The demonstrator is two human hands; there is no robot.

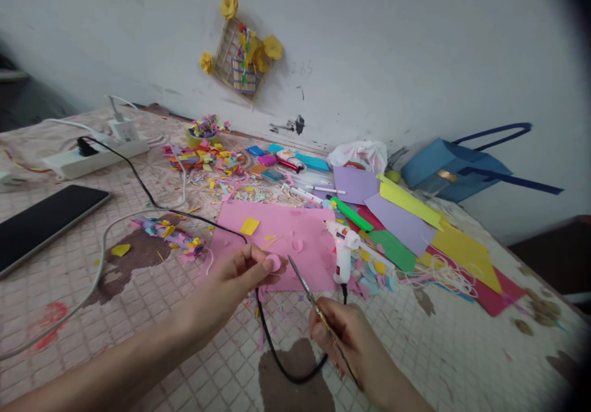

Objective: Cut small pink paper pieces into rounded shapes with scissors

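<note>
Between the thumb and fingers of my left hand [242, 270] is a small rounded pink paper piece [274, 262]. My right hand [344, 332] is closed around a pair of slim scissors [302, 281], their pointed tip angled up and left, just right of the pink piece. Both hands are above the near edge of a pink paper sheet [286, 218], which carries a yellow paper square [250, 226] and small scraps. A white glue gun [343, 255] stands at the sheet's right side, its black cord [270, 344] looping below my hands.
A phone [50, 221] and a white power strip [96, 158] lie at left, with cables across the table. Colourful paper garlands [168, 234] and scraps sit behind. Coloured sheets [401, 218], white string [443, 276] and a blue bag [457, 169] are at right.
</note>
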